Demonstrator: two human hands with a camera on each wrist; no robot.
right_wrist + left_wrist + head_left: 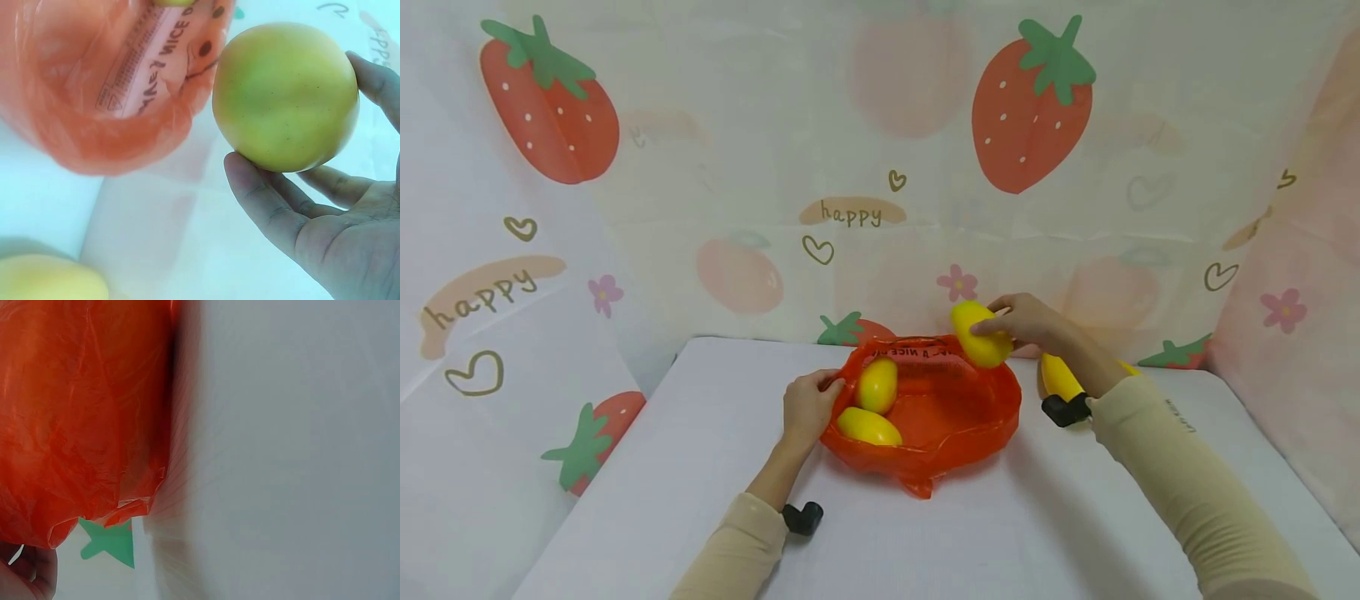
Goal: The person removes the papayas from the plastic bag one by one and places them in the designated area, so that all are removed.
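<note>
A red plastic bag (925, 450) stands on the table with its mouth spread wide. Inside, at its left side, lie two yellow mangoes, an upper mango (877, 386) and a lower mango (869, 427). My left hand (808, 408) pinches the bag's left rim; in the left wrist view its fingers (44, 569) show at the bag's edge. Above the far right rim, my right hand (1026, 321) grips another yellow mango (981, 335). The right wrist view shows that mango (285, 97) end-on, between thumb and fingers.
Right of the bag, a yellow mango (1060, 379) lies on the white table (715, 500), and a bit of yellow shows behind my right forearm. A cloth printed with strawberries (1033, 108) hangs behind the table and along both sides.
</note>
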